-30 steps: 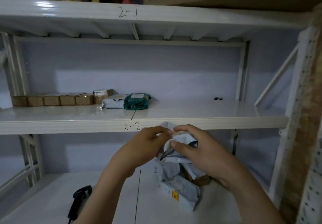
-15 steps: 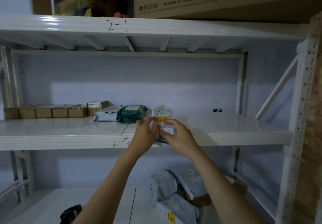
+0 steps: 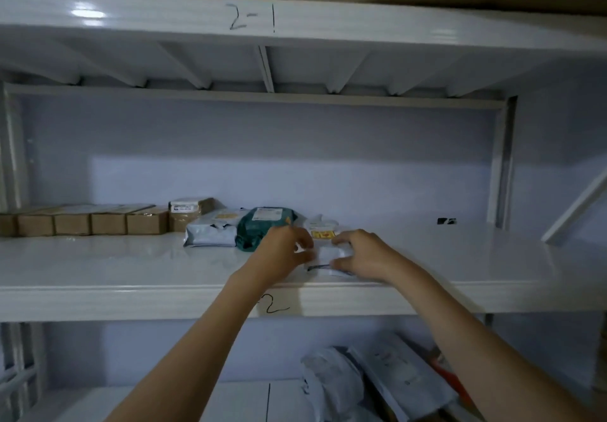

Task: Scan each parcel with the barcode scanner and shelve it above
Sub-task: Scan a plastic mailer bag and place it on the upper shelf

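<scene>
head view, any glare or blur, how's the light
Head view: dim, bluish light; glare patch on the top shelf edge; left hand motion-blurred, as is the white parcel that both hands hold; right hand sharper; shelf lines bow from wide-angle distortion.

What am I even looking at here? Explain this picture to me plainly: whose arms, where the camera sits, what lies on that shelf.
There is no machine here. The single picture comes from a camera worn on a person's head, looking forward at their own bare arms. The left hand and right hand both hold a small white parcel as it sits on the middle shelf. To its left lie a green parcel, a grey parcel and a row of brown boxes. More grey parcels wait on the shelf below. The barcode scanner is not in view.
</scene>
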A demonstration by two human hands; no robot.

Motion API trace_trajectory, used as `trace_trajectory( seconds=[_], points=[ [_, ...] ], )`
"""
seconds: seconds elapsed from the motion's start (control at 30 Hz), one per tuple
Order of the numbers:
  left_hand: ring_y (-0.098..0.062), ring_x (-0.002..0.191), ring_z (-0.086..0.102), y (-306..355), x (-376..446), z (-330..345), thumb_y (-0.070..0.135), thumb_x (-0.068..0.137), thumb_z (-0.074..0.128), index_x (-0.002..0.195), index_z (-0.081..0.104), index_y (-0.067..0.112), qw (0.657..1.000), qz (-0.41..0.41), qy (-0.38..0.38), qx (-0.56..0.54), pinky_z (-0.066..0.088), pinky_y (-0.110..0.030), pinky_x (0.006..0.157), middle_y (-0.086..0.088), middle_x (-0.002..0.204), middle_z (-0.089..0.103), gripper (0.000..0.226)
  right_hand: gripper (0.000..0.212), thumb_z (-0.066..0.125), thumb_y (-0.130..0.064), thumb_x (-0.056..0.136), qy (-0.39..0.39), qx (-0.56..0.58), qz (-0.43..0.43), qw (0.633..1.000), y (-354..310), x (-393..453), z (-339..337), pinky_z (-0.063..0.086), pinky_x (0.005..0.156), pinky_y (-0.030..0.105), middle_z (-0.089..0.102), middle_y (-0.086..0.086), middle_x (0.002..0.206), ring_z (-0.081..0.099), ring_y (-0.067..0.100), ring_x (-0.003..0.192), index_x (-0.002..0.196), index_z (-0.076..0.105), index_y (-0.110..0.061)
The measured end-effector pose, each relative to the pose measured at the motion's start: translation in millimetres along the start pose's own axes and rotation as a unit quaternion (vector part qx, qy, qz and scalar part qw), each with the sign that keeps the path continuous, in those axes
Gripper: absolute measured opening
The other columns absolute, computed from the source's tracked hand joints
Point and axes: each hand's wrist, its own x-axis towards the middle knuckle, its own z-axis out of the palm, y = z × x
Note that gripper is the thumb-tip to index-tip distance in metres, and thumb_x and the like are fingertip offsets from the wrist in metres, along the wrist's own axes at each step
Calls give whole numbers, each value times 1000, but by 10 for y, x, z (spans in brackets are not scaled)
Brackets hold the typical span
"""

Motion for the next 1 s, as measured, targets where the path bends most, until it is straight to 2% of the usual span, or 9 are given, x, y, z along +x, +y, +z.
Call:
trace_trajectory(
  seconds=[0.1, 0.2, 0.33, 0.47, 0.57, 0.67, 0.77, 0.87, 1.0],
  points=[
    [-22, 91, 63, -46, 170, 60, 27, 82, 75, 94, 73, 18, 997, 7, 9, 80, 51, -31, 78, -4, 95, 70, 15, 59, 75, -32, 86, -3, -18, 7, 1000, -30, 194, 54, 40, 86, 19, 53, 12, 145, 56, 26, 124, 140, 57, -16],
    [-28, 110, 54, -67, 423, 82, 26, 83, 69, 93, 74, 20, 971, -16, -7, 239, 40, -40, 91, -8, 100, 69, 13, 47, 73, -30, 86, -27, -51, 2, 998, -105, 465, 69, 42, 74, 22, 60, 14, 134, 60, 25, 110, 128, 66, -10],
    [-31, 122, 43, -111, 731, 129, 8, 88, 55, 85, 60, 15, 925, -26, -52, 376, 27, -57, 106, -10, 103, 66, 9, 57, 72, -43, 86, -84, -118, 36, 989, -217, 860, 68, 48, 89, 28, 61, 8, 134, 60, 26, 116, 135, 61, -15],
    [-30, 120, 45, -226, 896, 232, 3, 88, 52, 98, 64, 12, 916, -19, -57, 396, 24, -56, 107, -10, 106, 65, 18, 43, 68, -42, 87, -94, -136, 49, 985, -228, 1177, 137, 46, 76, 30, 63, 8, 106, 58, 25, 90, 118, 67, -13],
    [-30, 115, 49, -372, 922, 316, 3, 84, 56, 91, 64, 14, 925, -26, -30, 378, 26, -52, 105, -9, 100, 67, 16, 35, 60, -27, 92, -71, -122, 48, 989, -135, 1301, 249, 44, 75, 28, 62, 13, 120, 60, 29, 98, 124, 64, -13],
    [-29, 114, 50, -464, 956, 339, 7, 84, 59, 90, 65, 17, 930, -44, -21, 364, 27, -51, 105, -8, 99, 68, 13, 38, 56, -18, 93, -57, -114, 41, 991, -104, 1403, 324, 43, 77, 25, 59, 17, 127, 61, 31, 110, 131, 61, -12],
    [-30, 115, 49, -508, 970, 362, 5, 85, 59, 84, 61, 18, 938, -61, -22, 341, 28, -51, 105, -9, 96, 67, 13, 38, 58, -17, 93, -52, -116, 39, 991, -133, 1488, 348, 44, 76, 26, 59, 18, 124, 62, 31, 108, 130, 58, -8],
    [-30, 118, 47, -550, 985, 406, 3, 85, 58, 84, 62, 17, 940, -62, -26, 336, 28, -52, 105, -9, 97, 66, 14, 34, 59, -17, 92, -48, -127, 35, 990, -128, 1559, 355, 47, 73, 27, 60, 17, 119, 60, 28, 96, 124, 60, -6],
    [-29, 118, 48, -599, 997, 418, 5, 89, 54, 89, 63, 15, 945, -73, -44, 316, 26, -58, 108, -10, 98, 65, 13, 33, 61, -16, 91, -33, -127, 41, 991, -99, 1614, 396, 48, 75, 27, 60, 18, 121, 61, 31, 104, 123, 62, -6]
  ],
)
